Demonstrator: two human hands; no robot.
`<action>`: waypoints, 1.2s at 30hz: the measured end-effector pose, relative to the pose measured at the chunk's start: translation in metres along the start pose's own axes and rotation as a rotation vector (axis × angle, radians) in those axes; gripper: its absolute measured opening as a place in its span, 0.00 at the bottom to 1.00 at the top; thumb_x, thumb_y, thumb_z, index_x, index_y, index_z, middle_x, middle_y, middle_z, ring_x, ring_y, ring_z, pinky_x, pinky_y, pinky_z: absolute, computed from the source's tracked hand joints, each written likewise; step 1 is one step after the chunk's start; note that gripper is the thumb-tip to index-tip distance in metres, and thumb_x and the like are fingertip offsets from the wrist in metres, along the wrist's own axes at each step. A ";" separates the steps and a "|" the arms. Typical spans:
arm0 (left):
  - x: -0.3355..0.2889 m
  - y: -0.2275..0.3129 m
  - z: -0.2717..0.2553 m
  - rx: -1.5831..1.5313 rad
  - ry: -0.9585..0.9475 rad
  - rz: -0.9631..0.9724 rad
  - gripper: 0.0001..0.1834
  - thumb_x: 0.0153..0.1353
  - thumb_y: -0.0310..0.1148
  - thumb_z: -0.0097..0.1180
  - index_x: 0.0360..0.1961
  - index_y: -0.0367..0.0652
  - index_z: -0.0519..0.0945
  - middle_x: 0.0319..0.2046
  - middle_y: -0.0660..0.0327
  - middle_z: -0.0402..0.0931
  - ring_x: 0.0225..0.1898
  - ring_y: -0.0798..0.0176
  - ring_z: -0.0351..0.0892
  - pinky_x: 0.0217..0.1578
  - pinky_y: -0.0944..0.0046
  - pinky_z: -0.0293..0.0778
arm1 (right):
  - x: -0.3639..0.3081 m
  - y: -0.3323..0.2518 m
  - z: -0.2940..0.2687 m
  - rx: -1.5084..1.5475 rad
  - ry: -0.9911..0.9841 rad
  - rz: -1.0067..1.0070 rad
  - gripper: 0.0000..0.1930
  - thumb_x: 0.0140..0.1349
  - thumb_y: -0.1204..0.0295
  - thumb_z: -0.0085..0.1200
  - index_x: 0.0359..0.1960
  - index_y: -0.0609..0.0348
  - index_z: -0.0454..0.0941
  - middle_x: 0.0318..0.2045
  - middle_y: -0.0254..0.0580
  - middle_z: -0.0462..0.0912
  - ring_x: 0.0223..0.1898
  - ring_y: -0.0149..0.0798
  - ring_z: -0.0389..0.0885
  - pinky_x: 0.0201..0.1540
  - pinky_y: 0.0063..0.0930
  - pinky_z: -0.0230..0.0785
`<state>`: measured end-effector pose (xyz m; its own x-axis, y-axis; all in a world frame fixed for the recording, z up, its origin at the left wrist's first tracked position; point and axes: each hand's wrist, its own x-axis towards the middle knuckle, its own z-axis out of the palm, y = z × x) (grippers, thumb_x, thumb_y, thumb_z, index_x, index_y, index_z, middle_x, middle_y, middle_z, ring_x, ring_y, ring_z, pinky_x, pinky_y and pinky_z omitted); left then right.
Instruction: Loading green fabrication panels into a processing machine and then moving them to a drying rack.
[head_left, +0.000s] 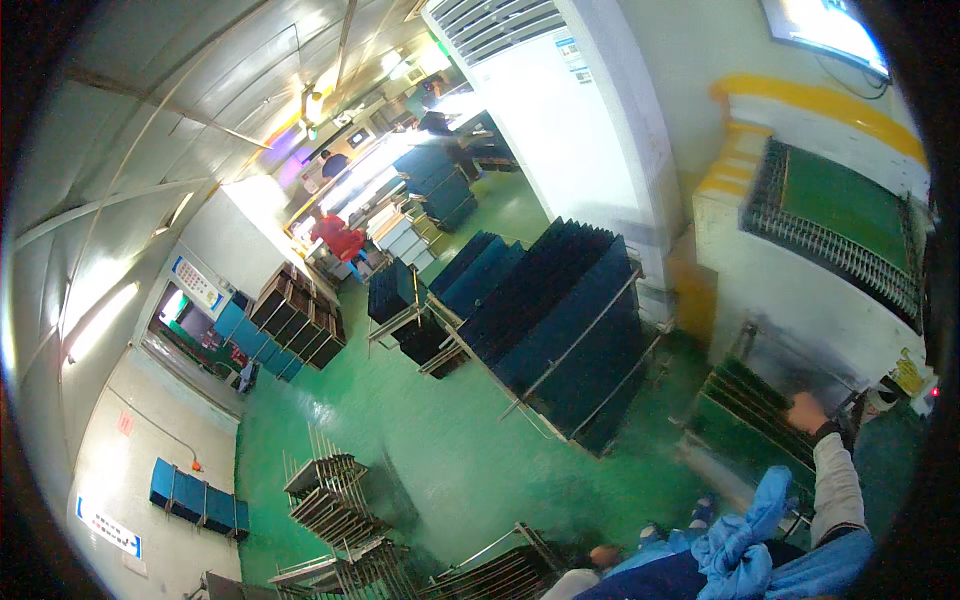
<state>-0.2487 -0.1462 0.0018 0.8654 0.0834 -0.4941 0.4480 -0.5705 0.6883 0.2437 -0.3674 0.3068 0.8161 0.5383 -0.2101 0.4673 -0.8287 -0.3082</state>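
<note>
My right hand (806, 412) is at the upper corner of a row of thin dark green panels (752, 396), which lean close together in a rack at the lower right. Its fingers look curled over a panel edge; the fingertips are hidden. A grey sleeve and dark wristband cover that arm. At the bottom, my left hand (605, 556) is small and dim, beside a rack of thin dark slats (500, 575). Its fingers cannot be made out, nor whether it holds anything. Knotted blue cloth (745, 540) hangs at my waist.
Large dark blue panels (560, 320) stand in a wheeled rack ahead. A white machine (810, 260) with a green panel bed is on the right. Stacked wire racks (335, 495) stand on the green floor (440, 480). A person in red (338, 238) sits farther back.
</note>
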 end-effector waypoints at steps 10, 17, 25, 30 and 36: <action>0.008 0.019 -0.018 0.582 0.022 0.045 0.23 0.53 0.50 0.39 0.46 0.49 0.69 0.36 0.63 0.74 0.32 0.64 0.74 0.29 0.67 0.70 | -0.031 -0.045 -0.049 0.092 -0.017 -0.012 0.15 0.37 0.70 0.47 0.23 0.73 0.73 0.25 0.64 0.73 0.32 0.55 0.73 0.35 0.39 0.66; 0.015 0.049 -0.046 -0.200 0.053 -0.158 0.21 0.52 0.49 0.42 0.36 0.44 0.75 0.29 0.61 0.77 0.26 0.64 0.74 0.28 0.67 0.68 | 0.008 0.017 0.005 0.053 -0.010 -0.042 0.18 0.39 0.63 0.54 0.24 0.69 0.74 0.26 0.60 0.74 0.30 0.56 0.73 0.32 0.41 0.65; 0.033 0.041 -0.052 0.333 0.009 0.171 0.28 0.45 0.42 0.48 0.47 0.38 0.64 0.36 0.52 0.72 0.39 0.47 0.70 0.36 0.54 0.67 | -0.001 0.008 -0.017 0.110 -0.060 -0.011 0.16 0.38 0.69 0.49 0.23 0.74 0.72 0.26 0.64 0.73 0.32 0.56 0.73 0.36 0.38 0.66; 0.039 -0.022 -0.020 0.183 0.071 0.121 0.26 0.46 0.41 0.48 0.47 0.41 0.66 0.35 0.53 0.73 0.38 0.50 0.71 0.36 0.56 0.69 | 0.013 0.005 -0.012 0.144 -0.097 -0.039 0.22 0.38 0.59 0.57 0.25 0.70 0.74 0.27 0.60 0.74 0.32 0.54 0.73 0.33 0.39 0.65; 0.049 0.030 -0.035 -0.109 -0.047 -0.195 0.24 0.46 0.40 0.48 0.46 0.43 0.67 0.35 0.54 0.73 0.35 0.51 0.73 0.35 0.58 0.70 | 0.001 0.009 -0.028 0.161 -0.135 0.024 0.20 0.39 0.62 0.56 0.26 0.70 0.74 0.27 0.59 0.75 0.32 0.54 0.73 0.34 0.40 0.64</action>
<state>-0.1845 -0.1307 0.0167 0.7497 0.1440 -0.6460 0.6297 -0.4556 0.6292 0.2583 -0.3781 0.3300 0.7681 0.5436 -0.3384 0.3794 -0.8121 -0.4434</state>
